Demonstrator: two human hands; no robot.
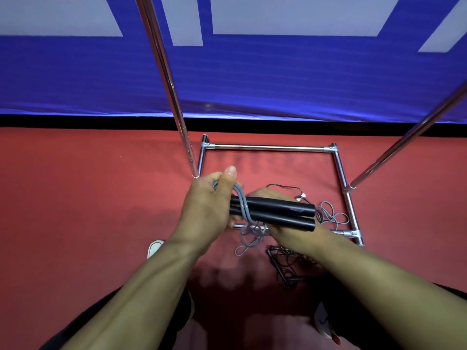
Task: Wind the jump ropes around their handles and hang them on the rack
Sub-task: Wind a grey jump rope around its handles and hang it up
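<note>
Left hand (211,198): thumb and fingers pinch the grey cord (241,202), keeping the wrap taut.
Right hand (280,223): curled under the black handles (274,213), holding them paired for winding.
Handles: above the rack base (269,147).
Black rope (286,263): loose, nearer than that base.

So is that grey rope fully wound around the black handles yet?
No, only partly wound. A couple of turns of the grey rope cross the black handles; the rest hangs in loose tangled loops below.
</note>
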